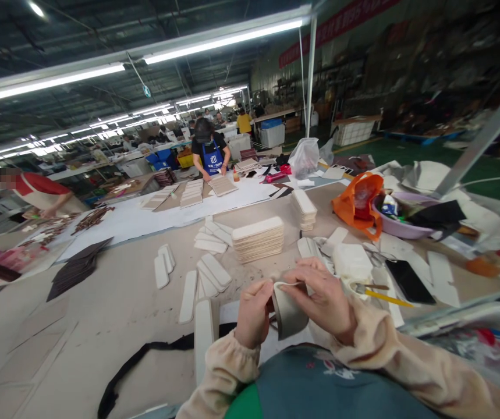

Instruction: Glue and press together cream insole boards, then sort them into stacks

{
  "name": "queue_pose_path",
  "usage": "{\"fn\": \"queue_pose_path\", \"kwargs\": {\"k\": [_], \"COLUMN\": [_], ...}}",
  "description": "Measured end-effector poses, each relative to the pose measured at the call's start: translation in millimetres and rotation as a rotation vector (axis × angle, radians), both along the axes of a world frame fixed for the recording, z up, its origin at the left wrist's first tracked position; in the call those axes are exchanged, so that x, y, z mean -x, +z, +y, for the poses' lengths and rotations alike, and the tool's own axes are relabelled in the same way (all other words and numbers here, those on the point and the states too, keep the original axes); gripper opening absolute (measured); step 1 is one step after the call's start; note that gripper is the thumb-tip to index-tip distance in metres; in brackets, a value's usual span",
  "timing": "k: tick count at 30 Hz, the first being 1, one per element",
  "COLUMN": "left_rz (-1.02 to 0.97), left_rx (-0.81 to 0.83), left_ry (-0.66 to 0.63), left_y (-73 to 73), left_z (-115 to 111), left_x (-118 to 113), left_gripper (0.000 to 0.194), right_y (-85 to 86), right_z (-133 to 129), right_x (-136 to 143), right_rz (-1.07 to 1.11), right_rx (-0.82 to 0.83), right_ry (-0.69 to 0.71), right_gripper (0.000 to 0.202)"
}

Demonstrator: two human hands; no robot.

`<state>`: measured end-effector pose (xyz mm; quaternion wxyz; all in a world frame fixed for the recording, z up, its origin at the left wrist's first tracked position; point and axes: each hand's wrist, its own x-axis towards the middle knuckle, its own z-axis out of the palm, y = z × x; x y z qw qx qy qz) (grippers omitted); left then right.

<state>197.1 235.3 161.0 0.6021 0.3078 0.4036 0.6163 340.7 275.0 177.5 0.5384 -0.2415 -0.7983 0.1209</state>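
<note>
Between both hands, just above the table edge in front of my body, is a bent flat piece (pixel 291 317), grey on its outer face with a pale layer along its top edge. My left hand (pixel 252 311) pinches its left edge with the fingers closed. My right hand (pixel 328 294) grips the upper right part, thumb against the grey face. Close by on the table lie loose white rounded strips (pixel 188 297), and beyond the hands stands a neat stack of similar strips (pixel 258 240). A long pale stack (pixel 204 337) lies left of my left hand.
To the right are a black phone (pixel 409 281), a yellow-handled tool (pixel 385 295), a purple basin (pixel 407 230) and an orange bag (pixel 358 201). A black strap (pixel 138 364) and dark sheets (pixel 77 267) lie left. Across the table a person in a blue apron (pixel 212 160) handles strips.
</note>
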Motion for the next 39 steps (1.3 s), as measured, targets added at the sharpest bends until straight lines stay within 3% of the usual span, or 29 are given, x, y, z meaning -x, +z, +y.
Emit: {"fn": "queue_pose_path", "kwargs": {"k": [2, 6, 12, 22, 31, 39], "left_rz": [0.012, 0.074, 0.524, 0.815, 0.806, 0.72], "left_rx": [0.005, -0.032, -0.165, -0.127, -0.096, -0.093], "left_ry": [-0.01, -0.045, -0.137, -0.14, -0.161, -0.197], "left_y": [-1.8, -8.0, -8.1, -9.3, -11.9, -14.0], "left_z": [0, -1, -3, -1, 3, 5], "left_x": [0, 1, 4, 6, 4, 2], "left_gripper": [0.029, 0.033, 0.025, 0.028, 0.03, 0.034], "right_y": [-3.0, -9.4, -16.6, -10.4, -12.5, -13.6], "right_z": [1, 0, 3, 17, 28, 28], "right_x": [1, 3, 7, -3, -9, -10], "right_rz": [0.049, 0.116, 0.258, 0.129, -0.052, 0.018], "right_rx": [0.052, 0.316, 0.468, 0.236, -0.106, -0.056], "right_ry": [-0.012, -0.059, -0.04, -0.02, -0.01, 0.005], "right_gripper": [0.01, 0.009, 0.024, 0.029, 0.04, 0.037]}}
